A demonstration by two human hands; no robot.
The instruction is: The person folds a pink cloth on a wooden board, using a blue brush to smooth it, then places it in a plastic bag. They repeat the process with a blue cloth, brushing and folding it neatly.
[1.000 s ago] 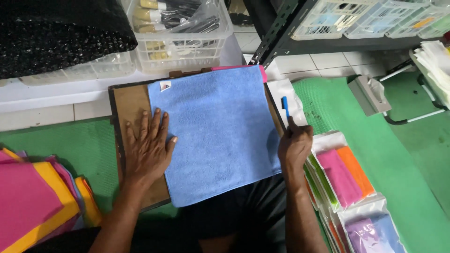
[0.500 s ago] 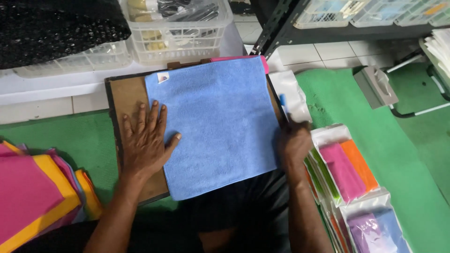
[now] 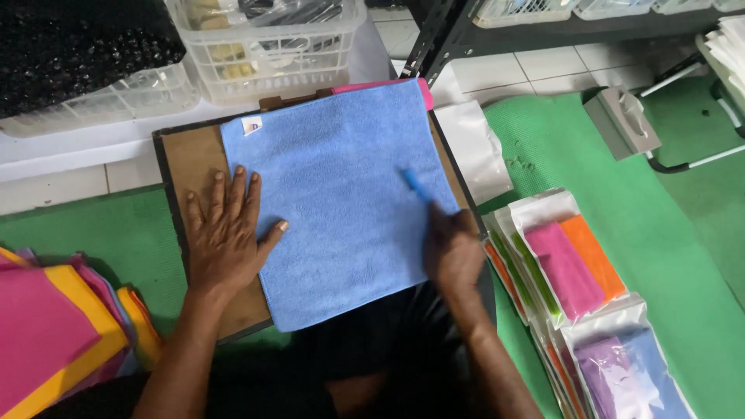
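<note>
Blue cloth (image 3: 341, 202) under flat left hand (image 3: 229, 233); right hand (image 3: 452, 252) clamps blue pen (image 3: 415, 185).

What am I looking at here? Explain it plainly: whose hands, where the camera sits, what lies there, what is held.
This is one view from a camera worn on a person's head, looking down at their own bare hands. The left hand lies flat on a brown board and the edge of a blue cloth spread over it. The right hand rests on the cloth and holds a small blue stick-like tool. Beside it lie clear bags of coloured cloths on a green mat.
</note>
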